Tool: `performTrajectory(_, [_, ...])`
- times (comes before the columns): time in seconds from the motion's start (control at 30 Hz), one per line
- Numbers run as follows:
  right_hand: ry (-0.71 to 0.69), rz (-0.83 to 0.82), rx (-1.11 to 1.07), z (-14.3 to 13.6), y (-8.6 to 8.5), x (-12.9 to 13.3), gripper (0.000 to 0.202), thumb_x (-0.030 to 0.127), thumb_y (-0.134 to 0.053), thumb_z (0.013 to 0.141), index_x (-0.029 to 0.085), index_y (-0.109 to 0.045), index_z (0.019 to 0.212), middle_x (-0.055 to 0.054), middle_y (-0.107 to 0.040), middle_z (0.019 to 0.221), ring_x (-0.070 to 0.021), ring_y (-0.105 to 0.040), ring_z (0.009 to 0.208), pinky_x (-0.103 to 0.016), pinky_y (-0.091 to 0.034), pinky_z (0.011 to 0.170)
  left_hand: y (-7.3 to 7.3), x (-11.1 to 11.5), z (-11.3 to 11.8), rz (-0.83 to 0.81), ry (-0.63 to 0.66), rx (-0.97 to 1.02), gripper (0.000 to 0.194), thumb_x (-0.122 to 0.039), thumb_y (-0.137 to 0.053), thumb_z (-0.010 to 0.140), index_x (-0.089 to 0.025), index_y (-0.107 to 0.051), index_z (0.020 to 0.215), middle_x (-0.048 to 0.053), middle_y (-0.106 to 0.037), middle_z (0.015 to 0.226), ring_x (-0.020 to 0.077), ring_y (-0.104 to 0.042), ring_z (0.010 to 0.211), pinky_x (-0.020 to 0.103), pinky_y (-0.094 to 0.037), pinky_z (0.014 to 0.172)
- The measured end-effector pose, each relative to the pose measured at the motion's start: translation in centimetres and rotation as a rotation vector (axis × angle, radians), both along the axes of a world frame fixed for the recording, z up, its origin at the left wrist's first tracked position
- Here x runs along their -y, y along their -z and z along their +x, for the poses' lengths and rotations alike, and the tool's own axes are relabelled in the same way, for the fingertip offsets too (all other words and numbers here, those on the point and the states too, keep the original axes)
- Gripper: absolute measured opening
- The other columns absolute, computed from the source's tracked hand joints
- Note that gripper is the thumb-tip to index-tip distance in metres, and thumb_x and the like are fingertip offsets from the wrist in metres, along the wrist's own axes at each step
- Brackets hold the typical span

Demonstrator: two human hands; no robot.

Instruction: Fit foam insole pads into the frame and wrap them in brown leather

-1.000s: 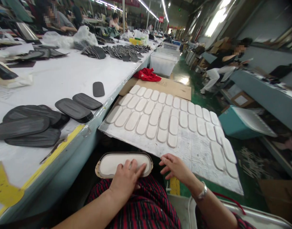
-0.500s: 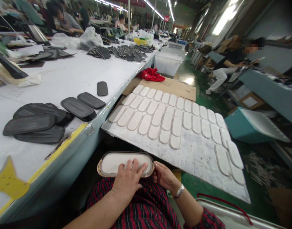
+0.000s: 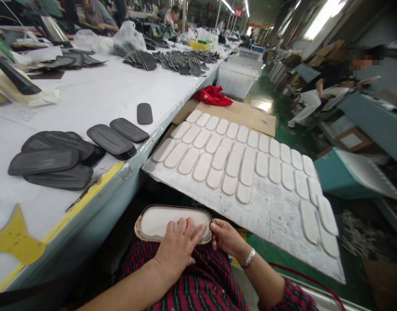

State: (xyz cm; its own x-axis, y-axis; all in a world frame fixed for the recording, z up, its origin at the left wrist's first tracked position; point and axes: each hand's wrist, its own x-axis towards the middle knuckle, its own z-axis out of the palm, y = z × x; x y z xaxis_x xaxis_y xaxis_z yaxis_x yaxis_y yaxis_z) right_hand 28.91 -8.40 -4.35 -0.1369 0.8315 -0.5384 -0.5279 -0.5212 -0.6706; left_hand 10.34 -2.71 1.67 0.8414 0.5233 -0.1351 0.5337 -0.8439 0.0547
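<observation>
On my lap, below the board's front edge, rests an oval piece (image 3: 158, 218) with a white pad inside a dark rim and a tan, ragged-looking border along its left end and lower side. My left hand (image 3: 180, 242) lies over its right half, fingers spread and pressing on the white surface. At the right end, my right hand (image 3: 226, 235) pinches the rim between thumb and curled fingers. A bracelet (image 3: 248, 258) circles the right wrist.
A sloping board (image 3: 273, 220) at the right carries rows of white oval pads (image 3: 203, 166). The white table (image 3: 97, 93) on the left holds stacked black oval pieces (image 3: 44, 160). Beyond the board are a red cloth (image 3: 214, 96) and a clear plastic bin (image 3: 235, 80). A person (image 3: 328, 88) sits far right.
The view has turned slightly, so the table and board appear shifted right. Both hands keep nearly the same places on the oval piece.
</observation>
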Motion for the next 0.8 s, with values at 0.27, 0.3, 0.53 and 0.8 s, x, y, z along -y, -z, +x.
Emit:
performTrajectory(0.27, [-0.308, -0.219, 0.55, 0.8, -4.6, -1.6, 0.037, 0.05, -0.06, 0.071, 0.017, -0.042, 0.071, 0.002, -0.059, 0.057, -0.0123, -0.061, 0.047, -0.02, -0.047, 0.043, -1.7, -0.8, -3.0, -0.368, -0.055, 0.355, 0.083, -0.059, -0.059, 0.066, -0.024, -0.028, 0.135, 0.016, -0.046, 0.122, 0.0329, -0.043, 0.107, 0.05, -0.035, 0.088])
performTrajectory(0.3, [-0.323, -0.231, 0.564, 0.8, -4.7, -1.7, 0.037, 0.05, -0.06, 0.071, 0.018, -0.042, 0.071, 0.002, -0.059, 0.057, -0.0118, -0.06, 0.047, -0.02, -0.047, 0.043, -1.7, -1.4, -4.6, -0.469, -0.109, 0.504, 0.072, -0.056, -0.054, 0.073, -0.024, -0.031, 0.133, 0.014, -0.048, 0.121, 0.029, -0.045, 0.106, 0.045, -0.037, 0.089])
performTrajectory(0.53, [-0.29, -0.2, 0.385, 0.8, -3.9, -1.1, 0.033, 0.046, -0.058, 0.076, 0.018, -0.041, 0.073, 0.005, -0.055, 0.061, -0.0068, -0.057, 0.049, -0.017, -0.045, 0.046, 3.3, -6.6, -13.3, -1.238, -0.982, 1.321, 0.023, -0.038, -0.059, 0.076, -0.017, -0.051, 0.083, -0.003, -0.048, 0.066, 0.0072, -0.046, 0.056, 0.017, -0.037, 0.051])
performTrajectory(0.8, [-0.209, -0.22, 0.269, 0.8, -3.7, -0.6, 0.033, 0.044, -0.059, 0.076, 0.018, -0.04, 0.072, 0.005, -0.053, 0.06, -0.0071, -0.057, 0.05, -0.018, -0.045, 0.048, 5.6, -7.1, -11.9, -1.659, -0.785, 1.196, 0.036, -0.037, -0.068, 0.066, -0.018, -0.038, 0.073, -0.006, -0.043, 0.062, 0.0062, -0.042, 0.051, 0.019, -0.037, 0.049])
